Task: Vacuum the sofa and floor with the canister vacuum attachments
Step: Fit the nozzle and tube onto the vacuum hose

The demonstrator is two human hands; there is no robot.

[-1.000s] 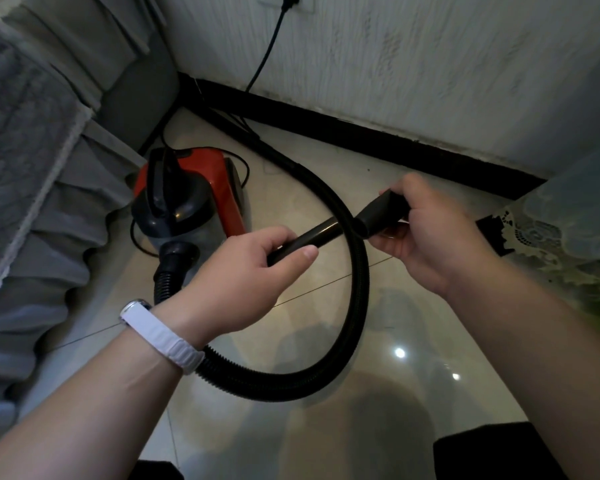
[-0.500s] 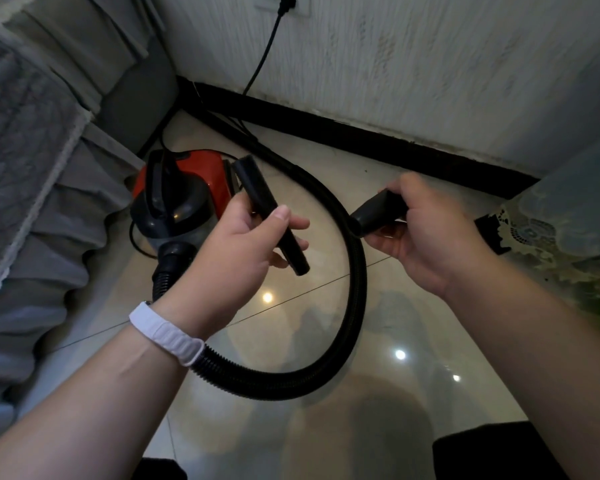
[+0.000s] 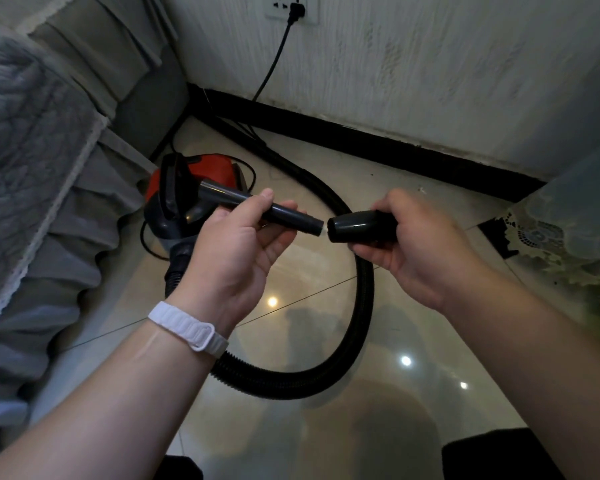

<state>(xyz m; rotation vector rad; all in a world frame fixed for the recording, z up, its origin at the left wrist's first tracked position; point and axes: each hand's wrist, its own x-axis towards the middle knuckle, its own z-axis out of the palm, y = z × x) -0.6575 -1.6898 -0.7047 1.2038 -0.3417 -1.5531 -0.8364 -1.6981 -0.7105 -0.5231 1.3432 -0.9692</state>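
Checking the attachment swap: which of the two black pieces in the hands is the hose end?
The stubby black cuff in the right hand. The left hand holds a slimmer, loose tapered nozzle, pointed at the cuff.

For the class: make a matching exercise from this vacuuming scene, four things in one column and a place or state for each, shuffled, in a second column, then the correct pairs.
Column 1
1. nozzle tube
2. hose end cuff
3. canister vacuum
4. power plug

Column 2
A. in the wall socket
B. held in the left hand
C. on the floor beside the sofa skirt
D. held in the right hand

Pairs: 1-B, 2-D, 3-C, 4-A
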